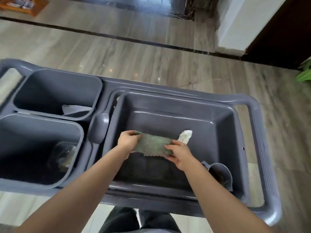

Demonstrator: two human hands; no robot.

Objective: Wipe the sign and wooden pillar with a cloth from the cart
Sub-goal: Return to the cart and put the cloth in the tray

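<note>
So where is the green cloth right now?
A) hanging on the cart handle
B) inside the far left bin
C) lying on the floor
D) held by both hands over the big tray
D: the left hand and right hand each grip an end of the green cloth, stretched above the big tray of the cart.

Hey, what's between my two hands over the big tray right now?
In the head view, the green cloth stretches between the left hand and the right hand, both gripping its ends above the tray.
</note>
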